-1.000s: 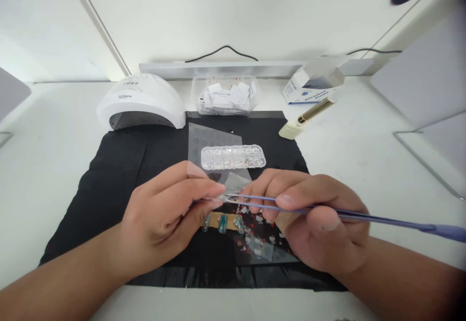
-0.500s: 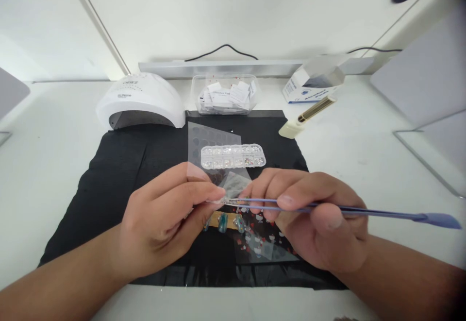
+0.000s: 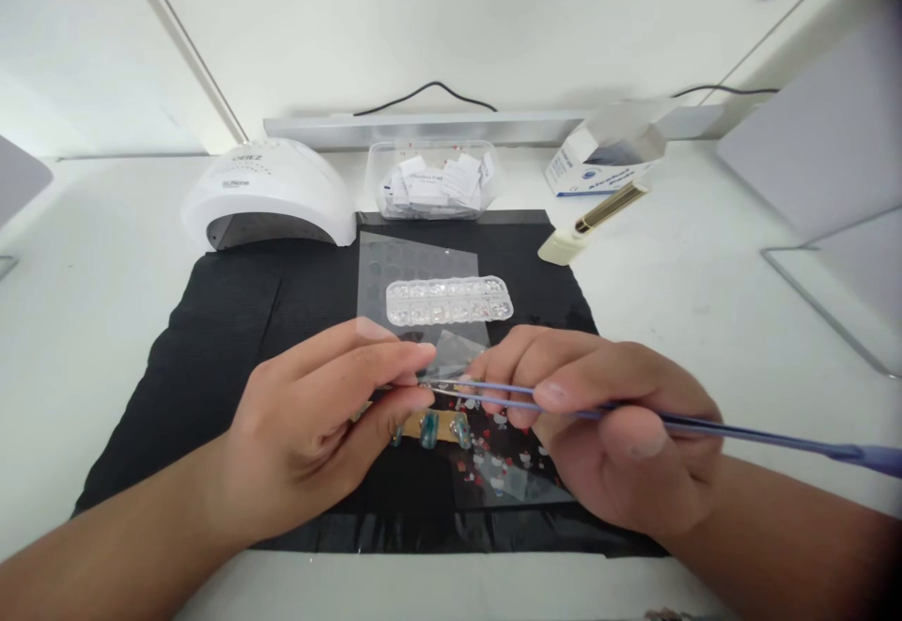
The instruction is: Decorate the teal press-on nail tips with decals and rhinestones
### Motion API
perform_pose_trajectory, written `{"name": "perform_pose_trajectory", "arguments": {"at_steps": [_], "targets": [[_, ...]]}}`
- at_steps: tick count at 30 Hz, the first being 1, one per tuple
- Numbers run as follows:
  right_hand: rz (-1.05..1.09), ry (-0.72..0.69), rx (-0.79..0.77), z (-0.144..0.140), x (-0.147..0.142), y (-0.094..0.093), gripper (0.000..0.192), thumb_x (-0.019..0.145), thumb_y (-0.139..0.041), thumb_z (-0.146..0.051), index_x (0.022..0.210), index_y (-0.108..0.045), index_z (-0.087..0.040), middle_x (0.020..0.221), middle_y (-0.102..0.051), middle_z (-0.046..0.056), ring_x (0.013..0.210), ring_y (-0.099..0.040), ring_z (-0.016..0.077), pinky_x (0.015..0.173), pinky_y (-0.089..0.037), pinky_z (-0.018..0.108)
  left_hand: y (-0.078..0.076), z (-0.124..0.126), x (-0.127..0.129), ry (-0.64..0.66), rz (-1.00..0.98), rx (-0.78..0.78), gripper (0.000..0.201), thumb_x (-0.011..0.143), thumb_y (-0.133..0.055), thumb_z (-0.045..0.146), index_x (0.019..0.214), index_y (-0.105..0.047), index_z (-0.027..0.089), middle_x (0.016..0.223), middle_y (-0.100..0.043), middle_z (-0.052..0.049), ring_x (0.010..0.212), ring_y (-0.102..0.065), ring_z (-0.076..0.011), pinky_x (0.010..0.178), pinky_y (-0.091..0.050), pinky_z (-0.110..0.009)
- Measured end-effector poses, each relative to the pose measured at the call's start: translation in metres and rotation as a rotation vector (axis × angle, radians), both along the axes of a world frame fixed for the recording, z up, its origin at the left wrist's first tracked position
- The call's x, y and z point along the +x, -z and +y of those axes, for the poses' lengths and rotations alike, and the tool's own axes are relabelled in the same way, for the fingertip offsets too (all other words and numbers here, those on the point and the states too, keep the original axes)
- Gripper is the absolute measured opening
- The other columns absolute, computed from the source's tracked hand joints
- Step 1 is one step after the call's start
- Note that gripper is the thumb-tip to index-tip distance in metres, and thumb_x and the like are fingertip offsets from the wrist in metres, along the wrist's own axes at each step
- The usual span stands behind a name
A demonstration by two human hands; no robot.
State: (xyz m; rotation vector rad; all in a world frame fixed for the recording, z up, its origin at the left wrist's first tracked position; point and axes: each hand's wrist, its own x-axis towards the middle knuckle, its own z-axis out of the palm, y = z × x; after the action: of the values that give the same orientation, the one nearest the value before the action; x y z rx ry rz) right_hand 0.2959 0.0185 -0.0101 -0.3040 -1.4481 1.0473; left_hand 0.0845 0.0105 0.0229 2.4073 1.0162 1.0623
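Over the black mat's point(image 3: 211, 339) near half, the left hand point(image 3: 310, 424) pinches a small clear piece point(image 3: 429, 383), and the right hand point(image 3: 620, 433) grips purple tweezers point(image 3: 676, 426) whose tips meet it. Painted nail tips point(image 3: 429, 428) lie just below; beyond, the rhinestone case point(image 3: 449, 300), then bare white table point(image 3: 705, 302) on both sides.

tweezers point(image 3: 634, 419): pale purple
mat point(image 3: 211, 349): black
nail tips point(image 3: 429, 430): teal, on a tan strip
sticker sheet point(image 3: 504, 471): clear, red and white figures
lamp point(image 3: 268, 194): white
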Motion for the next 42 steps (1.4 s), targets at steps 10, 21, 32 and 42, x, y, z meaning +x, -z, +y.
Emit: {"name": "perform_pose_trajectory", "arguments": {"at_steps": [10, 21, 32, 42], "targets": [[0.003, -0.004, 0.022, -0.0013, 0.0013, 0.0026, 0.029, 0.094, -0.049, -0.027, 0.108, -0.072, -0.016, 0.072, -0.063, 0.008, 0.070, -0.065, 0.0223, 0.062, -0.058, 0.043, -0.0014, -0.0024, 0.0023, -0.007, -0.006, 0.017, 0.023, 0.085, -0.063, 0.009, 0.107, -0.063, 0.017, 0.090, -0.067, -0.005, 0.077, -0.065, -0.0105, 0.066, -0.056, -0.019], [-0.009, -0.006, 0.066, -0.0019, 0.0033, 0.0047, 0.028, 0.093, -0.050, -0.024, 0.109, -0.070, -0.013, 0.076, -0.063, 0.009, 0.073, -0.064, 0.0219, 0.064, -0.059, 0.044, -0.0007, 0.0012, -0.0004, 0.026, 0.009, 0.090, 0.020, 0.084, -0.067, 0.007, 0.103, -0.065, 0.011, 0.092, -0.065, -0.007, 0.077, -0.064, -0.0087, 0.069, -0.056, -0.016], [-0.006, -0.037, 0.086, -0.0007, 0.0035, 0.0037, 0.028, 0.093, -0.052, -0.023, 0.110, -0.070, -0.012, 0.074, -0.063, 0.009, 0.072, -0.064, 0.0213, 0.066, -0.059, 0.044, -0.0020, 0.0016, -0.0013, 0.068, -0.002, 0.056, 0.014, 0.085, -0.066, 0.007, 0.099, -0.065, 0.007, 0.088, -0.065, -0.007, 0.074, -0.063, -0.0073, 0.064, -0.053, -0.015], [-0.004, -0.050, 0.084, -0.0010, 0.0046, 0.0039, 0.028, 0.092, -0.050, -0.022, 0.108, -0.071, -0.010, 0.074, -0.062, 0.009, 0.071, -0.063, 0.0216, 0.064, -0.059, 0.045, -0.0038, 0.0010, -0.0028, 0.076, 0.021, 0.041, 0.013, 0.086, -0.065, 0.009, 0.099, -0.066, 0.008, 0.088, -0.065, -0.007, 0.076, -0.063, -0.0074, 0.067, -0.054, -0.014]]}}
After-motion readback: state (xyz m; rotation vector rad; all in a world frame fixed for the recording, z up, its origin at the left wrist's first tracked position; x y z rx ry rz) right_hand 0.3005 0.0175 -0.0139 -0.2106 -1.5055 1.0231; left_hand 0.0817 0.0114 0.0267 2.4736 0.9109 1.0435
